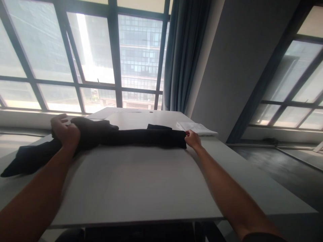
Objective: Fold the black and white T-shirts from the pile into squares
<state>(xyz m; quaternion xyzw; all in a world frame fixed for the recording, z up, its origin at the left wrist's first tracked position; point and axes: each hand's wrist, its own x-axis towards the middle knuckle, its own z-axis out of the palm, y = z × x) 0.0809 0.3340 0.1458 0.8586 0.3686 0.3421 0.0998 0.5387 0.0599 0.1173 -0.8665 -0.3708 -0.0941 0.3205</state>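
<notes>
A long black garment (131, 137) is stretched sideways across the white table, drawn out into a narrow band on the right and bunched up on the left. At its right end, the fingers of my right hand (193, 139) pinch the edge, where a small red spot shows. My left hand (66, 131), slightly blurred, is closed at the bunched part, its fingers curled and partly hidden. From under it, a loose dark end (30, 158) of the garment trails toward the table's left side. A small black flap (159, 126) sticks up behind the band.
The white table (141, 188) reaches from near my body toward the windows. A white folded cloth or sheet stack (198, 128) lies just beyond my right hand. Blue-grey curtains (185, 53) hang by a wall column. Part of a dark chair (138, 233) is below the near edge.
</notes>
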